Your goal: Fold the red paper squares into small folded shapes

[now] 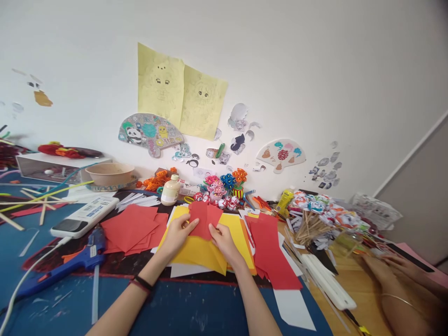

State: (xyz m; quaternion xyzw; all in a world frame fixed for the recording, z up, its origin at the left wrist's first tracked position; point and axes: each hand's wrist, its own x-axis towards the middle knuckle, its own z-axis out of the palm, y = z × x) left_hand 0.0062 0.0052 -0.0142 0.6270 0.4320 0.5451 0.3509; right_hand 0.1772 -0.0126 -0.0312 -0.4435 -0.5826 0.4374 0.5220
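A piece of red paper [204,215] is held up between my two hands, with a crease or gap running down its middle. My left hand [181,228] pinches its left side, thumb on the front. On the right side my right hand [224,237] grips it the same way. Directly below lies yellow paper [199,254], its front part bent up near my hands, on top of more yellow and white sheets. Red paper squares [131,228] are piled to the left, and longer red sheets [271,249] lie to the right.
A blue glue gun [70,266] and a white power strip [86,217] with a cable lie at left. Behind my hands stand a glue bottle [171,190] and small craft flowers [224,184]. Another person's hands [388,270] are at far right, beyond a second power strip [329,280].
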